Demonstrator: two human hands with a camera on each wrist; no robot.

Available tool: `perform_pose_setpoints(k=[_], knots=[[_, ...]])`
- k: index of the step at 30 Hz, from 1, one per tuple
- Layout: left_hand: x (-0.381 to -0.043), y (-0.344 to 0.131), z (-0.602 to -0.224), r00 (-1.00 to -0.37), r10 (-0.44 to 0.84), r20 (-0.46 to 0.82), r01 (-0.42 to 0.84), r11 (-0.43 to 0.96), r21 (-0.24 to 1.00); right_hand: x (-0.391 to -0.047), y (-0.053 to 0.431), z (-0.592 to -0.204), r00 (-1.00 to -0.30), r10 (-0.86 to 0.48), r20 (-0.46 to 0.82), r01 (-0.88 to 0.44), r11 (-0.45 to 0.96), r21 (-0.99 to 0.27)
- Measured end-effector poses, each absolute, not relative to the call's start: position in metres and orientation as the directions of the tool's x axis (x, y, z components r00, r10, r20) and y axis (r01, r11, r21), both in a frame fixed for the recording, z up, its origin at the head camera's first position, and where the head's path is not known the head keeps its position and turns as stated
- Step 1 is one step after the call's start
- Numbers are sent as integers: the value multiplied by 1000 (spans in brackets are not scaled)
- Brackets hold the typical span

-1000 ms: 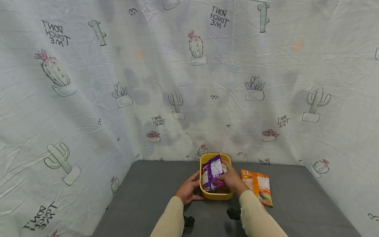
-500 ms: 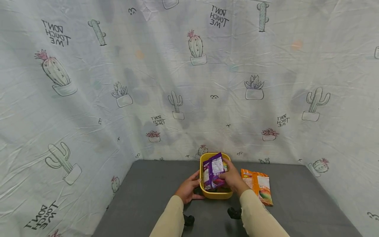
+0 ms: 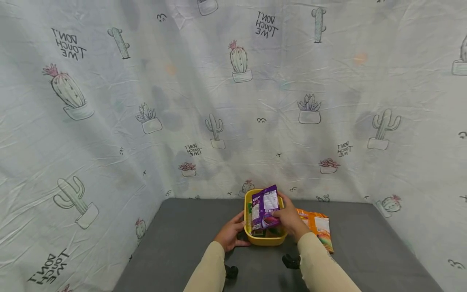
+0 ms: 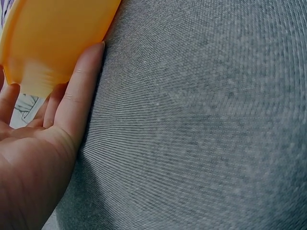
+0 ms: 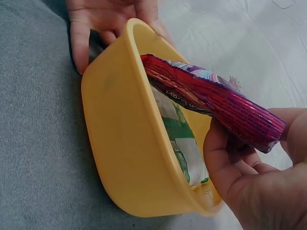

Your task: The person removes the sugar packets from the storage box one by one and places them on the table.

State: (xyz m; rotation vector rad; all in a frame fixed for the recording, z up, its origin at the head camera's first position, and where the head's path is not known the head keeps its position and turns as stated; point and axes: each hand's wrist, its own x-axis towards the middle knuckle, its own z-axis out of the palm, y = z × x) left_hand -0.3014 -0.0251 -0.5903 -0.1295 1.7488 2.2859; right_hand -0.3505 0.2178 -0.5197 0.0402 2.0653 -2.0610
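A yellow plastic tub (image 3: pixel 264 241) stands on the table in the head view. The left hand (image 3: pixel 230 234) lies against its left side, its fingers fairly straight along the wall in the left wrist view. Between the thumb and fingers of the right hand (image 3: pixel 292 219) is a purple snack packet (image 3: pixel 265 206), held tilted over the tub. In the right wrist view, that packet's red and purple edge reaches over the rim. Below it, a green and white packet (image 5: pixel 180 139) sits inside the tub. Other contents are partly hidden.
An orange packet (image 3: pixel 320 227) lies on the grey table (image 3: pixel 182 231) right of the tub, partly behind the right forearm. A white sheet printed with cactuses (image 3: pixel 237 121) hangs behind and along the sides. Dark objects (image 3: pixel 291 261) show beside the forearms.
The right hand has raised the purple packet a little and shifted it up and to the right within the tub, uncovering more green packaging. The left hand stays against the tub.
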Motion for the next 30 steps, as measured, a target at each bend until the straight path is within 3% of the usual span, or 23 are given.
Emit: perform_pose_setpoints(k=[21,30], knots=[[-302,-25,-591,-963,139,-232,-260,-240,935,-344,229,-515,-975,-121,-185,196,-91,-976],[-302,-24,-592,-964,143,-222,-252,-244,936,-343,234,-512,-978,-99,-185,192,-67,-979]])
